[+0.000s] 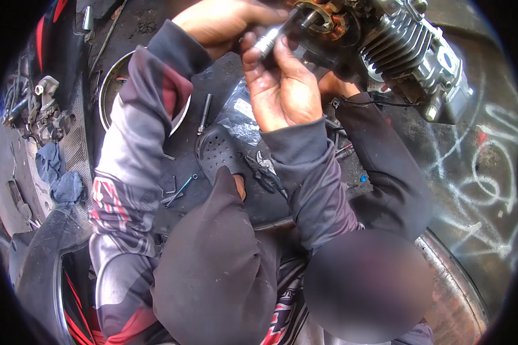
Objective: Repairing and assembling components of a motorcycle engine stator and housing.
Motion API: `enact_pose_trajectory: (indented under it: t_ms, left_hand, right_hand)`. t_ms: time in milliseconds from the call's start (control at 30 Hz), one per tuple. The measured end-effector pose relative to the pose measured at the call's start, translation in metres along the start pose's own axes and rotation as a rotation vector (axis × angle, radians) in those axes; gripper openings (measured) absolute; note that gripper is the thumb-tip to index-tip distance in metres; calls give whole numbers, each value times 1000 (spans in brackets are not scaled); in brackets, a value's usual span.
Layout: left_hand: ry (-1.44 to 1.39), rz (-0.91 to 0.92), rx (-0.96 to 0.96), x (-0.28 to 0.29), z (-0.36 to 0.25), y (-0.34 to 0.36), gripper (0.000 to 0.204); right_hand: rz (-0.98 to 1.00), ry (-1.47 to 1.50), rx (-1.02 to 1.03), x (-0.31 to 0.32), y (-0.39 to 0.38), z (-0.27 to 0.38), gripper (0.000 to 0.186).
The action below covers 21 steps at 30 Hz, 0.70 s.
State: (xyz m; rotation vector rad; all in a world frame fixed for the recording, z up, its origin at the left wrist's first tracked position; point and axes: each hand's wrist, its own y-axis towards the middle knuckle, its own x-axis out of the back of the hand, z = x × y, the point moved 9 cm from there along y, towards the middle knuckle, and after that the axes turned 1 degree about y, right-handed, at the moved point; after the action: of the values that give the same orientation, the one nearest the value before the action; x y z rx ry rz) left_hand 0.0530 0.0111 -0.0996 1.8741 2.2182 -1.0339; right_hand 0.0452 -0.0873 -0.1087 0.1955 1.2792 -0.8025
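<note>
One dark-trousered knee (213,261) rises nearest, one finned engine (406,60) and one perforated clog (217,150) beyond. Of two bare hands, the right hand (286,86), palm up, pinches one silver cylindrical tool (267,42) between thumb and fingers; the left hand (223,26) lies just beside that tool, blurred, its grip impossible to tell.

Mechanic's workshop: finned engine (400,52), copper coils (332,8) exposed; pliers (265,164) and slim wrench (182,189) strewn on grimy dark floor (183,154); loose metal parts (48,112) and blue rag (60,177) at left.
</note>
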Motion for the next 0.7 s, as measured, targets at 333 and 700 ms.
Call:
enact_pose_trajectory:
  t_ms: [333, 700]
  left_hand:
    - [463, -158, 98, 12, -8, 5, 26]
    - [473, -76, 218, -2, -16, -2, 28]
  right_hand:
    - [-248, 131, 48, -8, -14, -16, 23]
    - [103, 862, -236, -18, -5, -43, 24]
